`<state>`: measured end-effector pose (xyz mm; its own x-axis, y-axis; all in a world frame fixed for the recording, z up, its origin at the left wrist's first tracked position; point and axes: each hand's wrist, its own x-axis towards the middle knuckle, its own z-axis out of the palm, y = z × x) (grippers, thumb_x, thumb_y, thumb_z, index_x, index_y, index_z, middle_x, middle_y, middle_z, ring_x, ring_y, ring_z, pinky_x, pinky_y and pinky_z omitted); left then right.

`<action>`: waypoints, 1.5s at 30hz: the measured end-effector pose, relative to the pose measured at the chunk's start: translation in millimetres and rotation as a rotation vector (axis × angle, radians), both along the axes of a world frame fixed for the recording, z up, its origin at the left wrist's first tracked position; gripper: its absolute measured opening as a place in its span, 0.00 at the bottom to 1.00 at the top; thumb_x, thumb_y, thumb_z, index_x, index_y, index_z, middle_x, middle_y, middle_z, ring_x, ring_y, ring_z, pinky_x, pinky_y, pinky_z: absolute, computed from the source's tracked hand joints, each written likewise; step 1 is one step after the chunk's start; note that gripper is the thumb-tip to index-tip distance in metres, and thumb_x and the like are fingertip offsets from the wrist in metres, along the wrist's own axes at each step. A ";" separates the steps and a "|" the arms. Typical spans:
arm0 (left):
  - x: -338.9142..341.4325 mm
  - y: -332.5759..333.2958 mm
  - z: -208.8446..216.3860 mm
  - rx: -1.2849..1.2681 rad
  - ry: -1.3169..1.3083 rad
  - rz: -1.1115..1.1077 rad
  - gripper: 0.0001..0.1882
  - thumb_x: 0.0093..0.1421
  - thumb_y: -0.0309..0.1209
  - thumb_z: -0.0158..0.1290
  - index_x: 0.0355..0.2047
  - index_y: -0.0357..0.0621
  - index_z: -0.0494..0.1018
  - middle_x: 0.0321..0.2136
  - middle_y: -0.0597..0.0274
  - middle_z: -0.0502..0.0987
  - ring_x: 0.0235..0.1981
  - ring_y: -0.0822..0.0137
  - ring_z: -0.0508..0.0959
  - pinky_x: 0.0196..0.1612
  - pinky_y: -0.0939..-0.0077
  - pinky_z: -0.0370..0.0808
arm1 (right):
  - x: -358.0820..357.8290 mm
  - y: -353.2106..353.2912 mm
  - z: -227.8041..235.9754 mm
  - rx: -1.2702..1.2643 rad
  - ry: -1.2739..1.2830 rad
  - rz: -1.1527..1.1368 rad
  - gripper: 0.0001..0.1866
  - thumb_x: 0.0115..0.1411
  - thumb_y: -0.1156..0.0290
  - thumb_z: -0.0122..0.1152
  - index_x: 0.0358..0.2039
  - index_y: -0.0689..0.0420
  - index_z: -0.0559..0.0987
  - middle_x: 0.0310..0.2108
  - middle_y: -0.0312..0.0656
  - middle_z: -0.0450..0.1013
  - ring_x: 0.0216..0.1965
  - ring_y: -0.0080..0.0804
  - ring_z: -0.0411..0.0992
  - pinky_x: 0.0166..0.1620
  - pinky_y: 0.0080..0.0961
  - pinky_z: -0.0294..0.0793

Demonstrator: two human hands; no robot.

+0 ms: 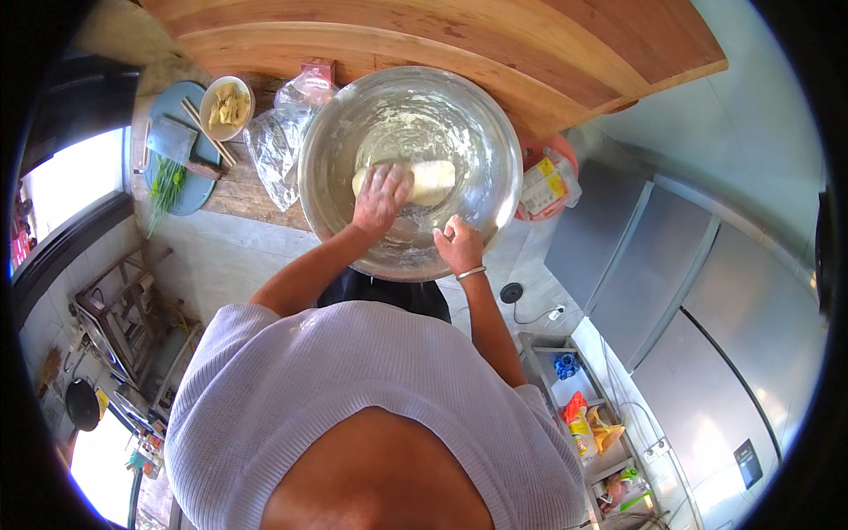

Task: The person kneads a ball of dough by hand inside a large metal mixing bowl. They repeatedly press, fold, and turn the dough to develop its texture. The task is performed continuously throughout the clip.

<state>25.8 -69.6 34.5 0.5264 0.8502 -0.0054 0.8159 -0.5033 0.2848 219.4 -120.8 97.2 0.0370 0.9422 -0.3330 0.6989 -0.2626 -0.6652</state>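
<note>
A large metal basin (505,150) stands in front of me, its inside smeared with flour and bits of dough. In it lies a pale, elongated roll of dough (433,182). My left hand (382,201) rests on the left part of the roll, fingers stretched out over it and dusted with flour. Over the near right side of the basin, my right hand (459,246) is curled closed, apart from the roll. What its fingers hold, if anything, is hidden. A bracelet circles that wrist.
Left of the basin are a crumpled clear plastic bag (272,146), a bowl of yellowish food (229,108), chopsticks (210,134), and a blue board (196,196) with a cleaver (171,140) and green stalks (167,184). A wooden board (618,44) rises behind. A red basin (558,146) holds packages.
</note>
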 end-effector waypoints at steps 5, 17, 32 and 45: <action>-3.3 -41.3 43.4 -0.192 0.087 -0.147 0.30 0.53 0.32 0.45 0.58 0.46 0.57 0.61 0.55 0.53 0.62 0.56 0.53 0.62 0.50 0.50 | -11.6 9.3 -29.2 -0.067 -0.065 0.246 0.10 0.46 0.71 0.54 0.13 0.59 0.66 0.16 0.49 0.68 0.21 0.50 0.69 0.26 0.41 0.67; 12.9 -45.0 32.3 -0.556 0.112 -0.142 0.33 0.53 0.30 0.44 0.61 0.42 0.52 0.65 0.59 0.44 0.66 0.58 0.43 0.64 0.52 0.41 | -31.7 32.3 -90.1 -0.575 -0.222 0.112 0.13 0.45 0.66 0.57 0.27 0.63 0.79 0.33 0.57 0.74 0.39 0.49 0.73 0.43 0.37 0.72; 46.8 -34.3 62.7 -0.990 -1.471 0.900 0.25 0.61 0.30 0.47 0.57 0.40 0.54 0.48 0.54 0.67 0.46 0.62 0.69 0.44 0.72 0.71 | -52.5 16.9 36.9 -0.399 1.886 -0.675 0.40 0.59 0.41 0.42 0.61 0.60 0.53 0.62 0.48 0.50 0.62 0.39 0.50 0.63 0.37 0.50; 30.3 41.2 36.9 -1.160 -1.549 1.291 0.16 0.62 0.41 0.44 0.31 0.40 0.72 0.18 0.63 0.69 0.17 0.68 0.68 0.22 0.72 0.67 | -91.0 9.8 102.9 0.035 0.764 0.191 0.43 0.61 0.47 0.42 0.61 0.71 0.43 0.64 0.59 0.42 0.66 0.44 0.41 0.64 0.31 0.42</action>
